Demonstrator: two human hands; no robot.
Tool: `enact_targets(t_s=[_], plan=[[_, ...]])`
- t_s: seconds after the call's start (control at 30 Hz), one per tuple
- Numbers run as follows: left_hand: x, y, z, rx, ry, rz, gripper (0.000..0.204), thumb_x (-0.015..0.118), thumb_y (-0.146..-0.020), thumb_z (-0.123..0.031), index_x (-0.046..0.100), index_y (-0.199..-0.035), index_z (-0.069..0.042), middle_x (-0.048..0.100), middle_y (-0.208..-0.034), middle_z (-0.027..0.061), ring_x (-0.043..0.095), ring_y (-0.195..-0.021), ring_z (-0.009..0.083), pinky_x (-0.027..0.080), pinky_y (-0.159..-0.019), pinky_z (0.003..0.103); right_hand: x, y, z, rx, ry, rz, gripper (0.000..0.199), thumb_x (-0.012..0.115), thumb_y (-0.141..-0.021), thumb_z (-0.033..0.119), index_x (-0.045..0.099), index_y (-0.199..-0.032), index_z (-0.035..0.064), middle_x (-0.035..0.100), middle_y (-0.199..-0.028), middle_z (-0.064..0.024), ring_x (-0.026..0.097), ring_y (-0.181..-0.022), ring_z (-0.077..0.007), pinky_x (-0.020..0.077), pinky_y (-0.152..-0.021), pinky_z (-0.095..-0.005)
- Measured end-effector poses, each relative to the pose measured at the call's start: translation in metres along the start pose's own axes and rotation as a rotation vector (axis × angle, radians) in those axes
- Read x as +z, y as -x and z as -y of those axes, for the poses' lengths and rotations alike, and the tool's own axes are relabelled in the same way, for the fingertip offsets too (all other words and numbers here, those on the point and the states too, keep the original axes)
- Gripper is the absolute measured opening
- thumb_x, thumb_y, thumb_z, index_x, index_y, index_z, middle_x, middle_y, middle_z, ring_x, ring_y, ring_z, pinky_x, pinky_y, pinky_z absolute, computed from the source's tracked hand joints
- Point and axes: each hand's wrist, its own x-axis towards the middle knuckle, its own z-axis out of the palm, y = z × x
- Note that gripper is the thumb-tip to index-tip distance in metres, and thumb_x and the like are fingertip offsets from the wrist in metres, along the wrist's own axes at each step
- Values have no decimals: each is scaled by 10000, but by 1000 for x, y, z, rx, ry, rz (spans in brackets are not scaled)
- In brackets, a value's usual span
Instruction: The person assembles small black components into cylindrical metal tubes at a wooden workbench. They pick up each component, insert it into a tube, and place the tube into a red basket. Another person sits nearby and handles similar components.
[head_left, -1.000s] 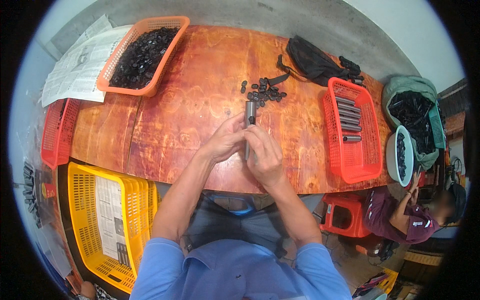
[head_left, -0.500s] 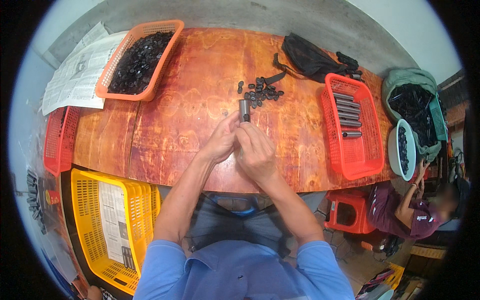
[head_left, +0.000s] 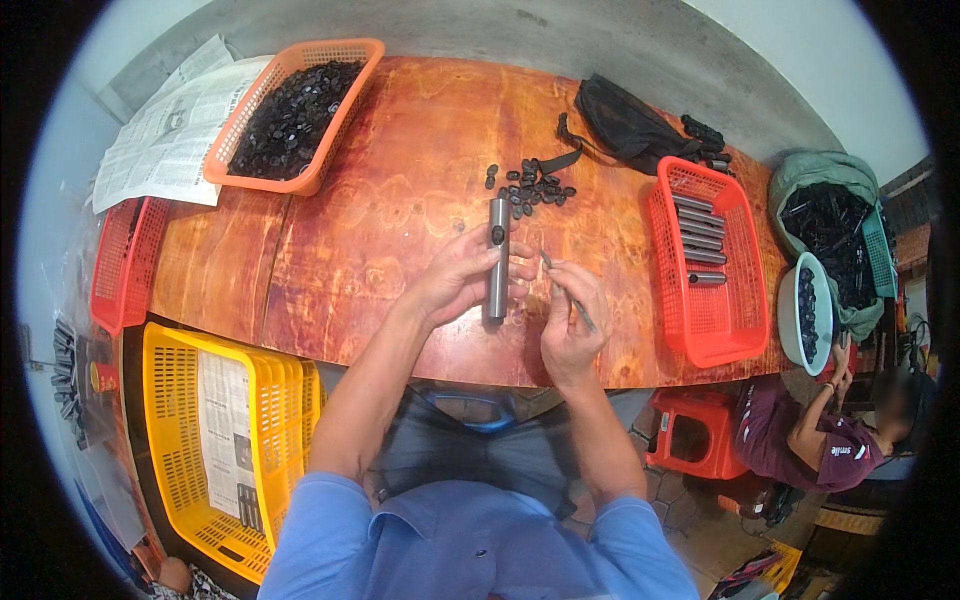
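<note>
My left hand is closed around a grey metal tube that stands lengthwise in front of me. Near its far end a small black oval piece sits on the tube's side. To the right, apart from the tube, my right hand grips a thin, dark, pen-like tool; its exact kind is too small to make out. Just beyond the tube lies a loose group of small black oval pieces on the wooden table.
An orange basket of black pieces stands far left. On the right, a red basket holds several tubes, beside a pale bowl and a green sack. A black bag lies behind. A yellow crate stands lower left; a person sits right.
My hands have come apart. The tube now shows at full length in my left hand, and my right hand has moved right with the thin tool.
</note>
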Motion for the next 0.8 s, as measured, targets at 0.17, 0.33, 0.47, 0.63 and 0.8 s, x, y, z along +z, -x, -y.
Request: enact_targets(t_s=[0.17,0.33,0.47,0.63,0.8], plan=[[-3,0,1,-9,-34,-17,617,725,-974,-182,388,-1471,-38,621,-1236,185,697,-1075,296,628,-905,468,-4,3,-5,105,-66,9,175,644,-927,-87,685,-1072,2,710,-1073,-168,713,-985,-314,574,-855,-374],[-5,-1,5,-15,-59,-40,611,707,-985,-185,398,-1485,-19,635,-1162,167,720,-1007,305,646,-881,462,-1,6,-5,138,-123,47,174,641,-927,-88,688,-1068,2,707,-1075,-159,707,-990,-295,566,-860,-364],[-4,-1,3,-36,-46,-35,589,730,-969,-173,415,-1448,-37,644,-1159,165,723,-996,291,638,-885,464,4,6,-3,226,-219,52,133,637,-953,-47,696,-1064,-5,709,-1081,-153,705,-994,-276,561,-859,-353],[1,-2,1,-45,-64,-30,570,742,-960,-173,435,-1424,-50,649,-1139,138,723,-987,273,633,-874,445,8,0,-4,282,-254,49,111,633,-974,-2,700,-1062,-12,711,-1074,-155,705,-991,-268,555,-847,-358],[-7,-4,2,16,-97,-98,542,703,-989,-197,443,-1440,-46,646,-1126,105,719,-959,245,627,-825,403,-10,-17,-11,156,220,136,206,574,-982,-45,657,-1167,-13,678,-1100,-184,702,-941,-308,555,-849,-366]])
